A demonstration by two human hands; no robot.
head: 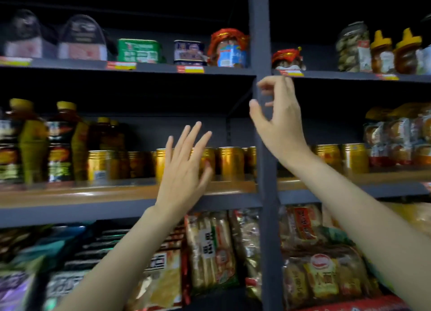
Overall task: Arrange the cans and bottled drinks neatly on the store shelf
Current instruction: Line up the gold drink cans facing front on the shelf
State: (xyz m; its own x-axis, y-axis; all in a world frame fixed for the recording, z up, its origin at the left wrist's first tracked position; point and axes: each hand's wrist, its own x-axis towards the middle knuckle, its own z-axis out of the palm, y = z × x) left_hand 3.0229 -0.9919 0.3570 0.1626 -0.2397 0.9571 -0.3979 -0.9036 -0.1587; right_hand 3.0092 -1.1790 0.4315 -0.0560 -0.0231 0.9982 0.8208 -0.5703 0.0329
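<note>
Middle shelf (93, 195): bottles (58, 142) at the left end, gold cans (229, 162) along toward the right end.

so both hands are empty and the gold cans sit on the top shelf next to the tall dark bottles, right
Not quite. The head view shows the row of gold metal cans on the middle wooden shelf, not the top one. The rest holds: they stand beside the tall dark yellow-capped bottles, and the left hand and right hand are empty.
</note>
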